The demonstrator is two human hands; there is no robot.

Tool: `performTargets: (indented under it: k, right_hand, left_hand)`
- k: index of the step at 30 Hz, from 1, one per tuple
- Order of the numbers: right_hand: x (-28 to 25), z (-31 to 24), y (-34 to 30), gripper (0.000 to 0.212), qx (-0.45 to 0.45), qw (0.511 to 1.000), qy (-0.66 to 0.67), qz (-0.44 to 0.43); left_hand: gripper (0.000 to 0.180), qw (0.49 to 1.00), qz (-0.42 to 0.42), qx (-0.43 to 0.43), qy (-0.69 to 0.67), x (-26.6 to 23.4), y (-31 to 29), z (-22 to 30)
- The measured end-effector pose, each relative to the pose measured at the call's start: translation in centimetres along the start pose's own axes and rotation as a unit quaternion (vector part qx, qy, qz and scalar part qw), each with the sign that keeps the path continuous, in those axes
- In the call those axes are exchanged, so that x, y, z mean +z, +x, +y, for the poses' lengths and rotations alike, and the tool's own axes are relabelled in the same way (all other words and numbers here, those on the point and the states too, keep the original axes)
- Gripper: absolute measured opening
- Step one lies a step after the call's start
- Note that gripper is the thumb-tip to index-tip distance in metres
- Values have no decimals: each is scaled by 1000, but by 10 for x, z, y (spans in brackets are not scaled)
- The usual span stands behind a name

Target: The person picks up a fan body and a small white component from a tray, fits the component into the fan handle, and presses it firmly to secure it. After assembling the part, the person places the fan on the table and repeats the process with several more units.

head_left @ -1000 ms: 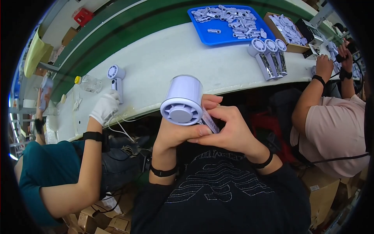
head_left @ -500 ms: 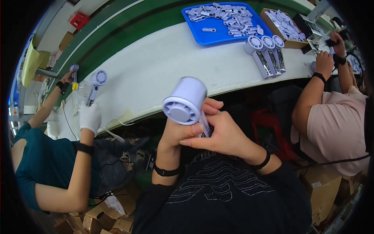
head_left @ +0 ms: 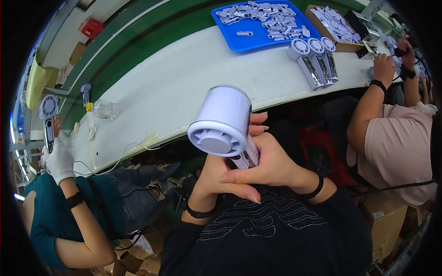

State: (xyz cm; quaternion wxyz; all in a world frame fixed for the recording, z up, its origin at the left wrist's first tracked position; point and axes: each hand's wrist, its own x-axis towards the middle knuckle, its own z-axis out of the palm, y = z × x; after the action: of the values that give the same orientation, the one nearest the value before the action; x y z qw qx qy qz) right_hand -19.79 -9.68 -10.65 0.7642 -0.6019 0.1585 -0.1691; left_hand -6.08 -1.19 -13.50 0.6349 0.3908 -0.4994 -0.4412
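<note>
A lilac handheld fan point(head_left: 225, 108) is held up in front of me, its round vented end tilted toward my lower left. Its handle shows an open slot with small parts inside, though my fingers cover much of it. My right hand point(head_left: 278, 161) is closed around the handle from the right, thumb laid across the front. From the left, my left hand point(head_left: 209, 177) grips the handle's lower part, its thumb pointing right below the other thumb. Most of the left fingers are hidden behind the fan and the right hand.
Three similar fans point(head_left: 317, 62) stand on the white table point(head_left: 170, 69). Behind them are a blue tray point(head_left: 239, 45) of small lilac parts and a cardboard box point(head_left: 343, 46) of covers. At left a gloved co-worker point(head_left: 60, 161) holds another fan beside a clear jar point(head_left: 107, 110). Another person point(head_left: 386, 138) works at right.
The fan in my hands has come closer and tipped, showing more of its side. My left thumb has slid down off the handle's front. The left co-worker's gloved hand and fan moved farther left.
</note>
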Motion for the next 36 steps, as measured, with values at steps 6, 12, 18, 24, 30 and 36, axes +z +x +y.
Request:
performTargets:
  k: [6, 12, 18, 24, 30, 36]
  right_hand:
    - [3, -1, -2, 53, -9, 999, -14, 42]
    - [0, 2, -3, 47, -8, 998, -50, 31]
    - [0, 3, 2, 47, 25, 995, -83, 46]
    - [-5, 7, -1, 49, 80, 987, -129, -55]
    - [-10, -7, -1, 47, 63, 989, -136, -16]
    - [-16, -4, -5, 49, 41, 969, -244, -23]
  left_hand:
    - [138, 999, 35, 11, 3, 6, -5, -11]
    - [135, 999, 49, -2, -4, 10, -10, -14]
    - [131, 982, 58, -132, -126, -3, -9, -4]
    - [100, 969, 15, -167, -180, -32, -6, 11]
    - [75, 982, 35, -139, -124, -26, -3, -3]
    - [61, 992, 36, -60, -103, -23, -5, -19]
